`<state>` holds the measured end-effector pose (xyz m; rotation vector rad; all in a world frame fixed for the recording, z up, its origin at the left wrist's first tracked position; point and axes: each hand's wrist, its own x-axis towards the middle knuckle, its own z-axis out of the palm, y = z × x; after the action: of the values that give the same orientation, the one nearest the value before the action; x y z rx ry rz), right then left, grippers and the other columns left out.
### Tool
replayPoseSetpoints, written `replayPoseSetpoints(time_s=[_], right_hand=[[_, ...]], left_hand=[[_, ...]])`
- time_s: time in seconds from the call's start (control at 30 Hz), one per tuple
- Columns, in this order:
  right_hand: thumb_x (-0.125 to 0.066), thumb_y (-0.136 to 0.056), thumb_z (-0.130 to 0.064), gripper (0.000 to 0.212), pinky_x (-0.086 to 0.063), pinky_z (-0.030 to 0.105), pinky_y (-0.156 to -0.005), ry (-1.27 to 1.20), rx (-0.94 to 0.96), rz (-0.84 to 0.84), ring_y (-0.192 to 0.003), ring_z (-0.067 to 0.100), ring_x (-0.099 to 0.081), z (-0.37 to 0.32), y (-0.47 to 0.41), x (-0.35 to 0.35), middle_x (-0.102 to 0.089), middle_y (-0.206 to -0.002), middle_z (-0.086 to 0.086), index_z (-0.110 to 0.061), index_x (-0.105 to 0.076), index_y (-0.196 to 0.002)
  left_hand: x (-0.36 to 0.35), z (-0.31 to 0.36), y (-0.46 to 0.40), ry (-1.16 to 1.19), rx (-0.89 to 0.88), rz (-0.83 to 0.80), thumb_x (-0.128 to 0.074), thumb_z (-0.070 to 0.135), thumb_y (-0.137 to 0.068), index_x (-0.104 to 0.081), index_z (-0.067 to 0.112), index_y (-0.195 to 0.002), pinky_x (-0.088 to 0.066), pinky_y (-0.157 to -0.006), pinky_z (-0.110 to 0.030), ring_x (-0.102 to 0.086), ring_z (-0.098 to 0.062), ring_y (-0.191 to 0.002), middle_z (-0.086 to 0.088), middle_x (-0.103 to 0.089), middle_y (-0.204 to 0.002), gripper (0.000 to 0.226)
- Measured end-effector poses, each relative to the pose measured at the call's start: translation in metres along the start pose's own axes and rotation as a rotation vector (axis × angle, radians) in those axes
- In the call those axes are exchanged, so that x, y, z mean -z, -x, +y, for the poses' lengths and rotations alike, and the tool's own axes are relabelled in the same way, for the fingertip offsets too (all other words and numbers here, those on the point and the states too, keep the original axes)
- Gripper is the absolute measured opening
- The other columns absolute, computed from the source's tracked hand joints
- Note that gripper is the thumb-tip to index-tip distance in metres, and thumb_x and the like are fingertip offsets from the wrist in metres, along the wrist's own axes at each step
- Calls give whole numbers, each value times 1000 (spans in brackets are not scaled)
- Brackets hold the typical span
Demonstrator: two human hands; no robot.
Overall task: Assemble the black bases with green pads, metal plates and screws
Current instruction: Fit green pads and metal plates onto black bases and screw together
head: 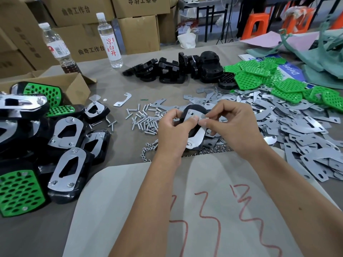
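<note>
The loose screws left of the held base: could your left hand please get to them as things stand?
Probably not yet: the screws lie uncovered nearby, but the left hand grips the black base.

Two water bottles [109,39] stand at the back. Two hands [172,130] are in view. The screws [143,119], metal plates [297,127], green pads [259,75] and black bases [176,69] lie in heaps, too many to count.

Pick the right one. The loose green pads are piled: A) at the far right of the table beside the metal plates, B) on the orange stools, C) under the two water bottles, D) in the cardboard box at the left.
A: the loose green pads lie heaped at the far right of the table, next to the spread of metal plates.
</note>
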<state>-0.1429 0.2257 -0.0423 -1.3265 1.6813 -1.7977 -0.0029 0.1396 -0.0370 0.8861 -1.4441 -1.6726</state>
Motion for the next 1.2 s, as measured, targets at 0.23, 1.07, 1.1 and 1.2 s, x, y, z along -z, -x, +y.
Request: replayPoseSetpoints(time_s=[0.23,1.07,1.1,1.2], right_hand=[[-83,-87,-9,8,-62,48,-55,-15,12,-5,-67,27,-66,1,3,-4,-70,-79,5,-15,-77,-86],[-87,-83,-14,13,-53,26,-45,-9,93,137,-62,28,-56,-7,7,-9,-62,-71,15,-19,-79,-91],[-86,-84,-13,15,-52,25,-45,1,93,127,-64,29,-56,-8,7,-9,-60,-72,15,-19,-80,-96],[-83,-87,-10,20,-55,27,-46,4,83,76,-69,23,-57,-7,8,-11,-62,-78,15,-20,-82,-104]], left_hand=[[1,-1,0,66,51,64,-75,11,-89,-61,14,-81,-53,-72,-44,-64,-25,-70,-10,-69,-79,17],[-7,1,3,71,-8,33,-74,10,-91,-61,10,-85,-53,-61,-29,-63,-20,-67,-7,-66,-75,14],[-7,1,4,79,2,35,-73,10,-91,-61,10,-84,-54,-64,-32,-63,-21,-68,-7,-67,-76,14],[-6,1,3,146,38,56,-73,12,-91,-59,-4,-95,-55,-76,-44,-64,-26,-75,-10,-67,-81,22]])
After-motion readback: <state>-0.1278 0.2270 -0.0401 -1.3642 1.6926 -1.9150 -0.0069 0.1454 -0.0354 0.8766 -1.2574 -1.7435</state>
